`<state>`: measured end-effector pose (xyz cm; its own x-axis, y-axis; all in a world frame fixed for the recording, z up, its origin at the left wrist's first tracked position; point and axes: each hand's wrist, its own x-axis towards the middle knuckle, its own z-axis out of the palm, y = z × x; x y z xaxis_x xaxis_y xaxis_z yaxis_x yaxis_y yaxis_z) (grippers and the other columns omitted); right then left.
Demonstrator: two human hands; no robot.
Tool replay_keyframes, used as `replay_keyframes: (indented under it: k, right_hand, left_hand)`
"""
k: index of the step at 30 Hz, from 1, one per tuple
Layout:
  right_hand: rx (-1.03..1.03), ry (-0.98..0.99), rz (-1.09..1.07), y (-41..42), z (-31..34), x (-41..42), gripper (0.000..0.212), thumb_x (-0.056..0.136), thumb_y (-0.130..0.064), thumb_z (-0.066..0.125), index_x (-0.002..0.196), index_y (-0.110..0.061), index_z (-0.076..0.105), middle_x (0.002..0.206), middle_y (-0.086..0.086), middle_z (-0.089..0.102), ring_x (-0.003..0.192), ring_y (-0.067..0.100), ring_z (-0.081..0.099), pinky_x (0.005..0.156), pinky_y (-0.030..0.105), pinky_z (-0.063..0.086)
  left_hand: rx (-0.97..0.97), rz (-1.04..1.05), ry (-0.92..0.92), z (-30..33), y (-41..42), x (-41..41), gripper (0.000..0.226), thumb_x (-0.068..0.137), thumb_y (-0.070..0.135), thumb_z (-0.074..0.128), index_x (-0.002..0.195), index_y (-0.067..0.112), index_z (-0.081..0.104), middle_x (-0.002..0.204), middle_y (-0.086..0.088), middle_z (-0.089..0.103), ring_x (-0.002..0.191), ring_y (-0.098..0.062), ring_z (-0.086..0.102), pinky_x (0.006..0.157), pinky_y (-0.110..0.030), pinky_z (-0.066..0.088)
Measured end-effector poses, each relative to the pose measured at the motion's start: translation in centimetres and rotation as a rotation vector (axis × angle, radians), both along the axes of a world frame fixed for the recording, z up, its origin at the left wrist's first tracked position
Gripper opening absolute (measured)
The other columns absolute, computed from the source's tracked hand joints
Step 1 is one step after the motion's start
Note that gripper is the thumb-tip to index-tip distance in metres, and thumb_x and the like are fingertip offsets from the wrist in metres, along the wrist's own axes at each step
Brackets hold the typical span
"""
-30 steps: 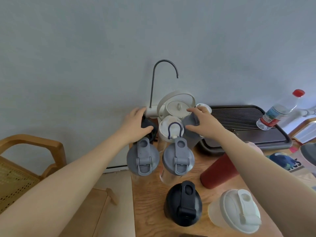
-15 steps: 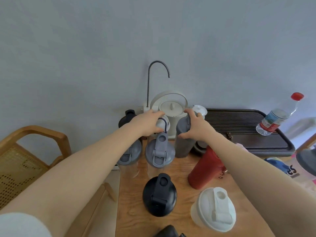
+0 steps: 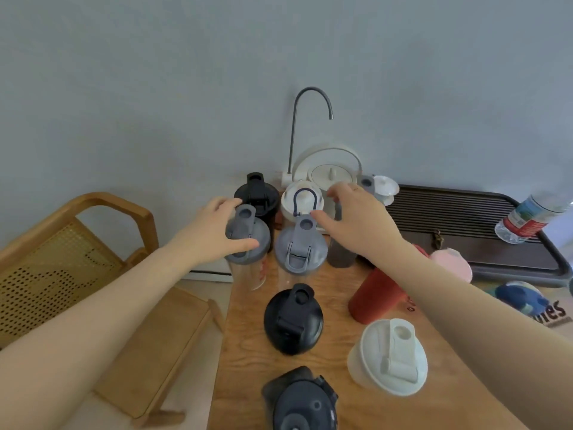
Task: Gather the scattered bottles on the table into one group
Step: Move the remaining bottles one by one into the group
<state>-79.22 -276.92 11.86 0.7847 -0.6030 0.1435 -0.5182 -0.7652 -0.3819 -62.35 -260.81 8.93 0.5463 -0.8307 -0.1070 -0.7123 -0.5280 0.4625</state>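
Several bottles stand close together at the wooden table's (image 3: 328,361) back left. My left hand (image 3: 217,231) grips the grey lid of a clear bottle (image 3: 251,274), thumb on the near rim. Beside it stand a second grey-lidded clear bottle (image 3: 300,249), a black bottle (image 3: 255,197) and a white bottle with a blue loop (image 3: 302,201). My right hand (image 3: 356,225) hovers with fingers spread in front of a dark grey bottle (image 3: 341,259), thumb near the second grey lid. Nearer me are a black bottle (image 3: 293,319), a red bottle (image 3: 375,296), a white shaker (image 3: 389,356) and a dark bottle (image 3: 302,401).
A white kettle (image 3: 328,172) with a curved tap (image 3: 310,94) stands against the wall. A dark tea tray (image 3: 465,228) at right carries a plastic water bottle (image 3: 527,218). A pink lid (image 3: 452,263) lies by the tray. A wooden chair (image 3: 62,243) stands left of the table.
My left hand has left the white bottle and taken the left grey lid. My right hand has loosened from the dark grey bottle, fingers now spread. The view has tilted down.
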Motion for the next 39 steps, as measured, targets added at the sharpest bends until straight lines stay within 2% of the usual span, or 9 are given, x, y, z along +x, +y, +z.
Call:
replay_keyframes:
  k: [4,8,15,21,24,28,33,36,39]
  right_hand:
    - [0.177,0.269,-0.107,3.2,-3.0,2.1,0.074,0.081,-0.055,0.056,0.130,-0.005,0.031,0.127,0.019,0.047,0.109,0.037,0.054,0.081,0.042,0.048]
    - [0.302,0.164,-0.219,5.2,-5.4,3.0,0.113,0.068,-0.056,0.069,0.145,-0.021,-0.006,0.141,0.019,0.030,0.123,0.043,0.042,0.091,0.049,0.044]
    - [0.392,0.075,-0.216,6.0,-6.5,2.9,0.093,0.067,-0.043,0.073,0.136,-0.033,0.011,0.133,0.015,0.037,0.107,0.039,0.054,0.084,0.050,0.052]
    - [0.419,0.062,-0.132,6.3,-5.7,1.9,0.091,0.072,-0.048,0.069,0.141,-0.031,0.013,0.140,0.011,0.038,0.121,0.030,0.046,0.094,0.042,0.045]
    - [0.294,-0.063,-0.171,6.1,-3.6,0.1,0.076,0.077,-0.045,0.065,0.139,-0.020,0.029,0.136,0.007,0.049,0.120,0.020,0.048,0.093,0.032,0.041]
    - [-0.006,-0.312,-0.371,4.7,-1.0,-4.0,0.034,0.084,-0.028,0.061,0.115,-0.014,0.056,0.115,0.005,0.063,0.109,0.021,0.052,0.086,0.026,0.034]
    - [0.034,0.195,-0.484,1.6,-2.3,-7.7,0.075,0.077,-0.047,0.065,0.139,-0.019,0.032,0.145,0.012,0.037,0.133,0.034,0.032,0.106,0.047,0.031]
    - [0.071,0.269,-0.410,0.9,-3.1,-8.5,0.080,0.076,-0.042,0.067,0.141,-0.019,0.025,0.143,0.015,0.035,0.120,0.036,0.046,0.090,0.041,0.043]
    - [0.040,0.291,-0.366,0.7,-3.2,-8.7,0.074,0.077,-0.035,0.067,0.138,-0.021,0.028,0.134,0.015,0.038,0.108,0.037,0.052,0.078,0.038,0.048]
  left_hand:
    - [0.085,0.052,0.019,-1.7,-0.2,-1.0,0.102,0.067,0.055,0.070,0.143,0.024,0.010,0.150,-0.008,0.024,0.129,-0.028,0.039,0.093,-0.040,0.044]
    - [0.041,0.000,-0.134,-3.7,-0.8,-1.4,0.102,0.069,0.057,0.067,0.143,0.025,0.005,0.145,-0.012,0.032,0.123,-0.034,0.043,0.088,-0.042,0.046]
    - [-0.021,-0.159,-0.175,-4.1,0.4,0.6,0.095,0.073,0.046,0.068,0.144,0.025,0.008,0.144,-0.008,0.033,0.124,-0.032,0.039,0.092,-0.041,0.043]
    - [-0.027,-0.188,-0.131,-4.4,0.7,0.8,0.094,0.076,0.044,0.065,0.145,0.025,0.004,0.152,-0.010,0.019,0.135,-0.033,0.022,0.105,-0.045,0.032]
    - [-0.171,-0.349,-0.316,-4.0,1.4,-0.1,0.085,0.078,0.041,0.065,0.144,0.018,0.016,0.155,-0.013,0.009,0.141,-0.031,0.004,0.113,-0.049,0.019]
    - [-0.326,-0.770,-0.633,-4.1,1.5,-2.7,0.076,0.064,0.043,0.076,0.127,0.013,0.046,0.140,-0.019,0.044,0.130,-0.030,0.023,0.104,-0.050,0.033]
    - [-0.060,-1.005,-0.833,-3.6,0.5,-6.7,0.089,0.058,0.060,0.072,0.131,0.018,0.042,0.141,-0.014,0.044,0.134,-0.033,0.029,0.111,-0.047,0.005]
    - [0.083,-1.088,-0.788,-3.8,-0.5,-8.1,0.095,0.073,0.053,0.065,0.144,0.021,0.012,0.155,-0.015,0.011,0.143,-0.031,0.004,0.107,-0.041,-0.018]
    - [0.221,-1.108,-0.786,-4.2,-0.8,-9.2,0.098,0.073,0.052,0.066,0.145,0.023,0.005,0.154,-0.016,0.011,0.141,-0.032,0.011,0.115,-0.044,-0.006]
